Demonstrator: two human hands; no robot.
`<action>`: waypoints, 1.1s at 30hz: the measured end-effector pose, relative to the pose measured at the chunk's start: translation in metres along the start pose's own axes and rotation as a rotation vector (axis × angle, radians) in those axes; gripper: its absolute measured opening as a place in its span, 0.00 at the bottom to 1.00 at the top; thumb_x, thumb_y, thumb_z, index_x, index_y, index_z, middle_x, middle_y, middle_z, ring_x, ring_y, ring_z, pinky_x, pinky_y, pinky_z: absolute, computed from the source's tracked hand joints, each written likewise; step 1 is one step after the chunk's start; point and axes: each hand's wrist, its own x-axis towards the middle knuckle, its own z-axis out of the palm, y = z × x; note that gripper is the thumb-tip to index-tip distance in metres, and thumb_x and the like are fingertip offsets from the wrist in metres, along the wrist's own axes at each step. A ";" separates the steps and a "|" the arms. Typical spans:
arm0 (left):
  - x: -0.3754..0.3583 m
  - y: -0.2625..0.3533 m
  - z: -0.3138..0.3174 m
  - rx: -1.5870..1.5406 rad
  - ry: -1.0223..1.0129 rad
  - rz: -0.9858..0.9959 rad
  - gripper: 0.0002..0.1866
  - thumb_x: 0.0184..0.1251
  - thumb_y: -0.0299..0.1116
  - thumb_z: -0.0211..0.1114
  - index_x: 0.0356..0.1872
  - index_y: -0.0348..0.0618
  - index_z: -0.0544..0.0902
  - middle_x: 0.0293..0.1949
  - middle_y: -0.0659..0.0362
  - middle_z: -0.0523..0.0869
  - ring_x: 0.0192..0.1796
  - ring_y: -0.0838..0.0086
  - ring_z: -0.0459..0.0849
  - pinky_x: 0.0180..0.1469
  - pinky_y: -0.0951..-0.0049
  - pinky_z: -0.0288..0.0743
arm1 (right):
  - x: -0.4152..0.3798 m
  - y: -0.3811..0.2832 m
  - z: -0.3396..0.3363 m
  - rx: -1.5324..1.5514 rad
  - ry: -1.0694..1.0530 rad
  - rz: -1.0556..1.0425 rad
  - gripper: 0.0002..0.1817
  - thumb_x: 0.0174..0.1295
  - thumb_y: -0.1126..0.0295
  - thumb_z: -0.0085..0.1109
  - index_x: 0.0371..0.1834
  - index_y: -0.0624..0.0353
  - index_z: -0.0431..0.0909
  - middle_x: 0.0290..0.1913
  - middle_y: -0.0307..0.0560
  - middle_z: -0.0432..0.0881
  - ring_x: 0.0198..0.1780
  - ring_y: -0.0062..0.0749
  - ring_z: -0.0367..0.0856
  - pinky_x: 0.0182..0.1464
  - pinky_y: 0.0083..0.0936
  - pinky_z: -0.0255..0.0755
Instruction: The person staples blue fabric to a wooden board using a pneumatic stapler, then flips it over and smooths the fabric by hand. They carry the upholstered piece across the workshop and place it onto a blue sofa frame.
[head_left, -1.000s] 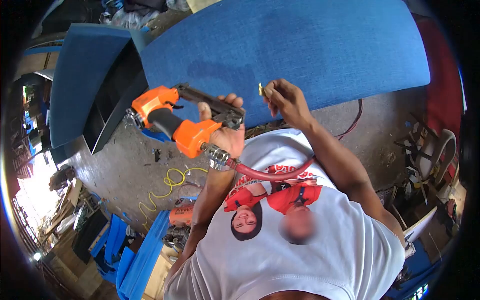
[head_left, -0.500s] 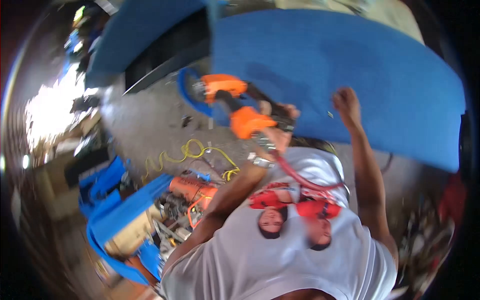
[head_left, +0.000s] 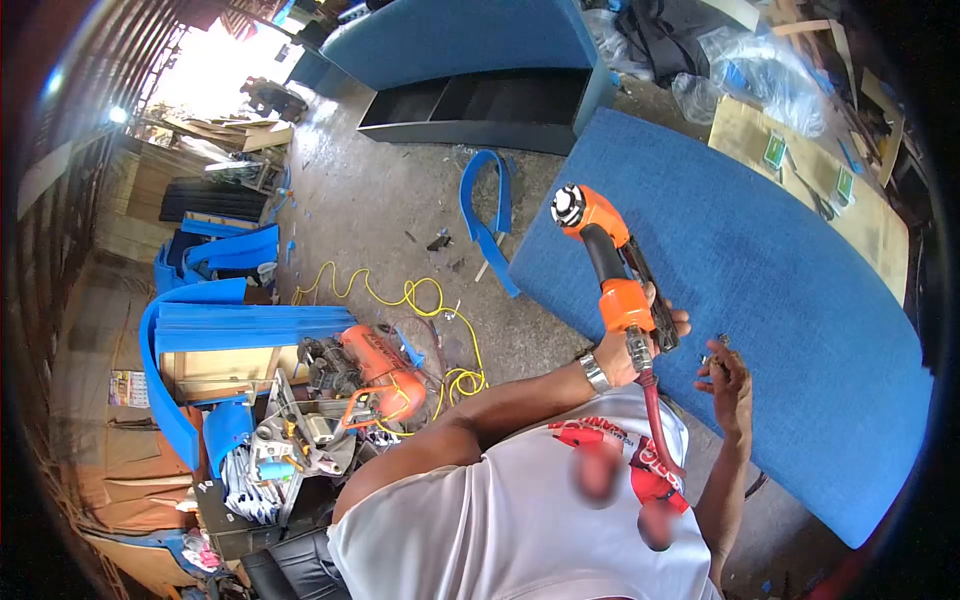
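Over the blue panel point(head_left: 820, 350), the left hand point(head_left: 617, 361) grips an orange nail gun point(head_left: 624, 303); the right hand's point(head_left: 733, 385) loosely pinched small piece point(head_left: 722, 341) could drop.

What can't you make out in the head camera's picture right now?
Head view:
- Small piece at the right hand: too small to identify.
- Left hand's palm: hidden behind the orange air tool.
- Faces printed on the white shirt: blurred.
- Blue panel's underside: hidden by its top.
- Print on the green-and-white packs: too small.
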 end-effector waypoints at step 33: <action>-0.016 0.016 0.047 0.094 -0.287 0.028 0.26 0.78 0.54 0.62 0.53 0.35 0.81 0.50 0.51 0.87 0.53 0.60 0.87 0.52 0.61 0.85 | -0.081 -0.016 0.021 -0.335 0.158 -0.158 0.05 0.65 0.75 0.68 0.43 0.61 0.87 0.36 0.51 0.88 0.36 0.40 0.88 0.40 0.32 0.80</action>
